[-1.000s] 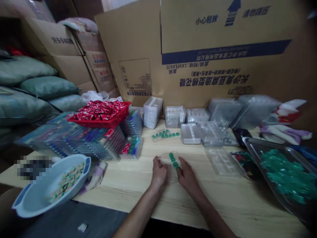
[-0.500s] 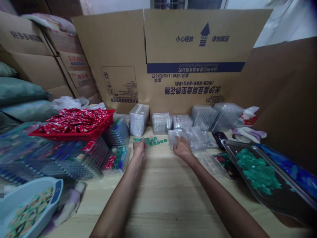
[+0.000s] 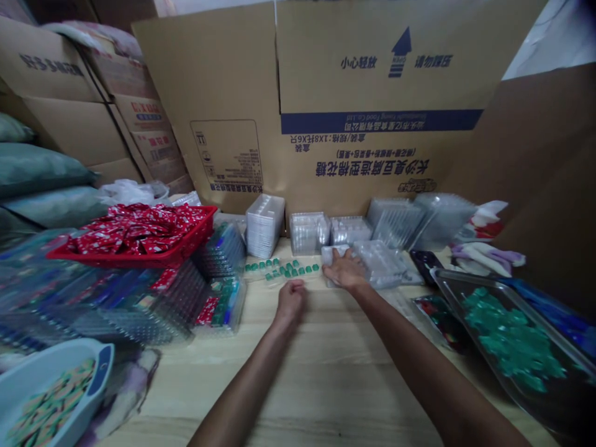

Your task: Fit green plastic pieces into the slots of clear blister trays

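Observation:
My left hand [image 3: 290, 300] rests on the wooden table [image 3: 326, 379] with its fingers curled in, just below two clear trays of green candies [image 3: 284, 269]. I cannot make out anything inside it. My right hand [image 3: 345, 270] lies farther back, fingers spread flat over an empty clear plastic tray [image 3: 333, 256] at the edge of a pile of such trays [image 3: 382, 261].
A red basket of red packets [image 3: 139, 234] sits on stacked filled trays [image 3: 153, 292] at left. A blue bowl of candies [image 3: 46, 397] is at the near left. A metal pan of green candies [image 3: 507, 338] lies right. Cardboard boxes [image 3: 363, 105] wall the back.
My left hand has drawn back from the trays of green candies toward me. My right hand stays at the empty clear trays, now flatter on them. The camera tilted slightly.

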Demonstrator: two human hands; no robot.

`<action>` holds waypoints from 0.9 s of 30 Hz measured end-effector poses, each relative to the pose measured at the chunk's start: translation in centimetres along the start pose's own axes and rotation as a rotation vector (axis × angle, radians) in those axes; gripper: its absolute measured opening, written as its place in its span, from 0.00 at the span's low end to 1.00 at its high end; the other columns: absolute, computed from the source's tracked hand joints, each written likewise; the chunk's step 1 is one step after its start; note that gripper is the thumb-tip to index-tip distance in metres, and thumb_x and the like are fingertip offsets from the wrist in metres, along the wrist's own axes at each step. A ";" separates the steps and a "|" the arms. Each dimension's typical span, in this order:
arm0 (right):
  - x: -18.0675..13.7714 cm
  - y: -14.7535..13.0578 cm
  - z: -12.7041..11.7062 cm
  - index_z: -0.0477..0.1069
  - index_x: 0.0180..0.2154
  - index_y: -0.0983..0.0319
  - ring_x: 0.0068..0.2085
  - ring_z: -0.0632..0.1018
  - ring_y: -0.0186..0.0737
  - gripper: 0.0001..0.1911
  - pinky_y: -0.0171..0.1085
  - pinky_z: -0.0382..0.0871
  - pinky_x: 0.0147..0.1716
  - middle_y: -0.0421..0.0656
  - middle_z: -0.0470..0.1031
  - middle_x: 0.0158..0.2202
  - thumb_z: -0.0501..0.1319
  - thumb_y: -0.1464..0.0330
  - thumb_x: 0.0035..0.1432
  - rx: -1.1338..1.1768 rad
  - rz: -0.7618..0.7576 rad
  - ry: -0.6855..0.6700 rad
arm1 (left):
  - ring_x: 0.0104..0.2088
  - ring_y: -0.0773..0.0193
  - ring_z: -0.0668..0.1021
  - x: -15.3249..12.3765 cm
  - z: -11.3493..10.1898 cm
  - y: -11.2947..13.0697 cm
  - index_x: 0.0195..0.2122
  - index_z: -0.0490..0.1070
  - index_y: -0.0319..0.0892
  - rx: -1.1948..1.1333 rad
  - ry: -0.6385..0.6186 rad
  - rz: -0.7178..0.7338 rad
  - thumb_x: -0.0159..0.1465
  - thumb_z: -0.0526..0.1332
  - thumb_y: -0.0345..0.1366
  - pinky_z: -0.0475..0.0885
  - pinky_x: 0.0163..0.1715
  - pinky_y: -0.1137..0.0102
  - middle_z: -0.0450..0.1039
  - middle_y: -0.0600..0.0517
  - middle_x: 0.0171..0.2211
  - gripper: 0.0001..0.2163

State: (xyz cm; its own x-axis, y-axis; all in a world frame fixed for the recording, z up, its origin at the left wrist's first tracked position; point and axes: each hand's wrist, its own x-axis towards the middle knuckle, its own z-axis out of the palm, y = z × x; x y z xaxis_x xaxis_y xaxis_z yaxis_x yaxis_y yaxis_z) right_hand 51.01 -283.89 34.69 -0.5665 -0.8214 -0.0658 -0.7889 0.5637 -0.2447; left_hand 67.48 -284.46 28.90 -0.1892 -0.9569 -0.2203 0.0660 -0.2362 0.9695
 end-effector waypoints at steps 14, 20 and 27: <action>-9.1 5.3 -3.2 0.56 0.63 0.56 0.46 0.78 0.49 0.33 0.51 0.69 0.46 0.50 0.73 0.54 0.45 0.49 0.61 1.787 -0.275 -0.808 | 0.27 0.69 0.76 -4.7 2.8 4.0 0.46 0.68 0.39 -0.386 -0.246 0.044 0.50 0.73 0.42 0.70 0.34 0.71 0.76 0.52 0.33 0.25; -13.4 7.7 -2.1 0.60 0.60 0.58 0.50 0.77 0.51 0.32 0.54 0.66 0.51 0.50 0.75 0.52 0.51 0.49 0.60 2.060 -0.269 -0.907 | 0.30 0.67 0.77 -7.9 2.0 3.5 0.44 0.72 0.38 -0.320 -0.291 0.095 0.44 0.76 0.35 0.69 0.35 0.71 0.76 0.53 0.32 0.26; -15.8 10.0 -0.4 0.65 0.56 0.60 0.46 0.77 0.50 0.31 0.55 0.67 0.51 0.50 0.77 0.48 0.51 0.48 0.59 2.187 -0.192 -0.848 | 0.30 0.64 0.79 -11.2 3.4 2.4 0.38 0.73 0.37 -0.284 -0.461 0.050 0.49 0.74 0.38 0.70 0.33 0.71 0.79 0.48 0.33 0.18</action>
State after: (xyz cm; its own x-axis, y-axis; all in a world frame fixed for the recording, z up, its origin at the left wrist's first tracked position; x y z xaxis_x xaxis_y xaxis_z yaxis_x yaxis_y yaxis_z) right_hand 52.01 -265.24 33.64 0.0911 -0.9957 -0.0191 0.8410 0.0872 -0.5340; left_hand 66.42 -273.76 34.02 -0.5846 -0.8102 -0.0421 0.3365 -0.2894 0.8961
